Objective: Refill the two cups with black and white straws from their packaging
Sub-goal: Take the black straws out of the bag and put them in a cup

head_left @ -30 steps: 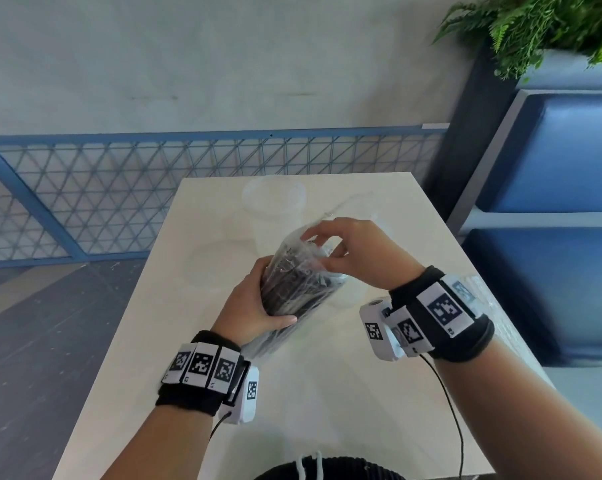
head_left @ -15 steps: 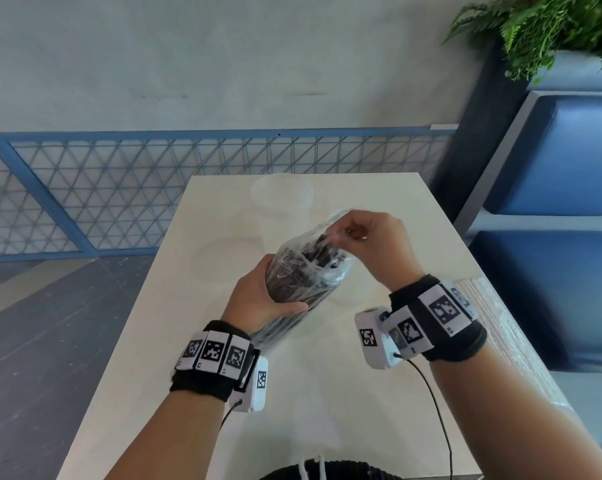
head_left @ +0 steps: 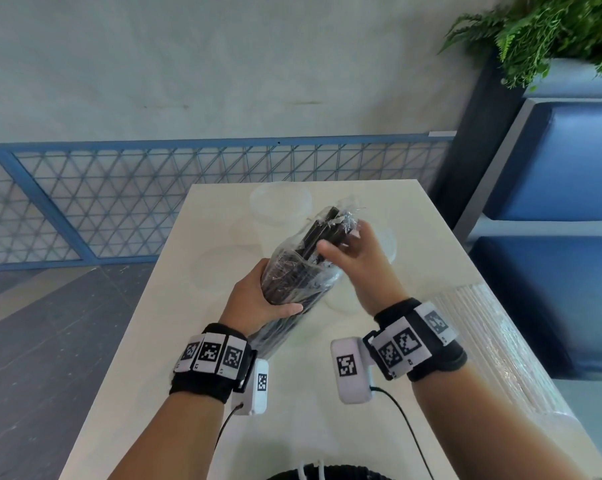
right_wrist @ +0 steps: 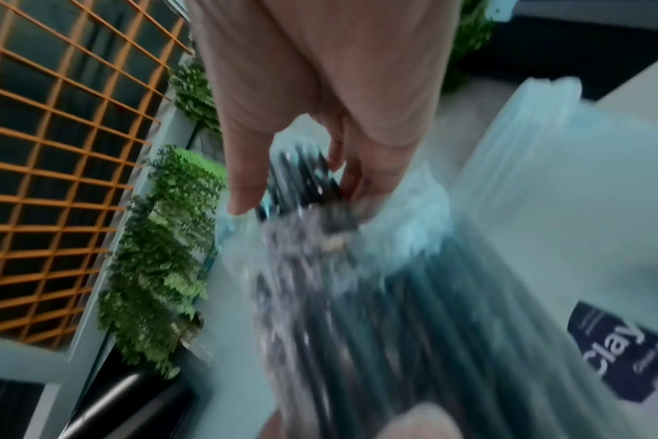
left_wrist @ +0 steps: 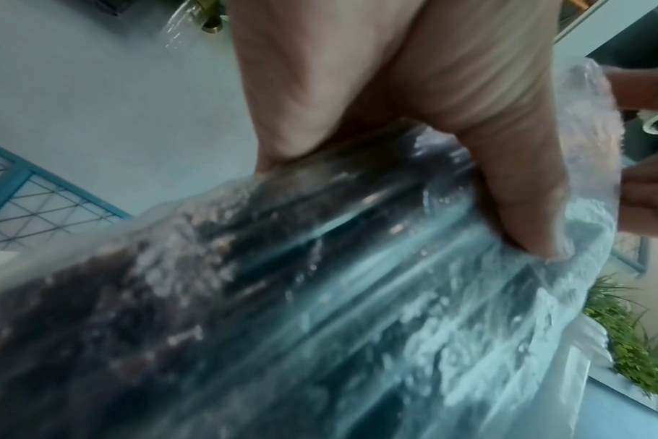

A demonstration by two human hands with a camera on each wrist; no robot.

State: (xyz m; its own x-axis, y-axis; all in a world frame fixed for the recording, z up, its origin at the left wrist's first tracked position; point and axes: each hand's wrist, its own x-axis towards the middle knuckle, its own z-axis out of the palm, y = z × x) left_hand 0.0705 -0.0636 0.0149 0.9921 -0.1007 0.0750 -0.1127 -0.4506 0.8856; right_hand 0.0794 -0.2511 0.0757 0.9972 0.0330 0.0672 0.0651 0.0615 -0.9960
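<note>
Above the white table (head_left: 188, 341) my left hand (head_left: 268, 296) grips the middle of a clear plastic bag of black straws (head_left: 292, 275), tilted with its open top away from me. My right hand (head_left: 341, 240) is at that open top, thumb and fingers curled around a bunch of black straws (head_left: 325, 226) that sticks out of the bag. In the left wrist view my thumb (left_wrist: 526, 208) presses into the bag (left_wrist: 320, 297). The right wrist view shows my right hand (right_wrist: 301, 184) around the straw ends (right_wrist: 305, 169). A clear cup (head_left: 280, 202) stands at the table's far end; a second cup (head_left: 388, 242) is partly hidden behind my right hand.
A wrapped pack of white straws (head_left: 483, 341) lies along the table's right edge; it also appears as the pack (right_wrist: 545, 208) in the right wrist view. A blue mesh railing (head_left: 119, 202) runs behind the table. A blue bench (head_left: 552, 289) and a fern planter (head_left: 552, 36) stand to the right.
My right hand let go of the bag's top plastic, moved into the opening and took hold of a bunch of black straws, which now stick out. My left hand kept its grip.
</note>
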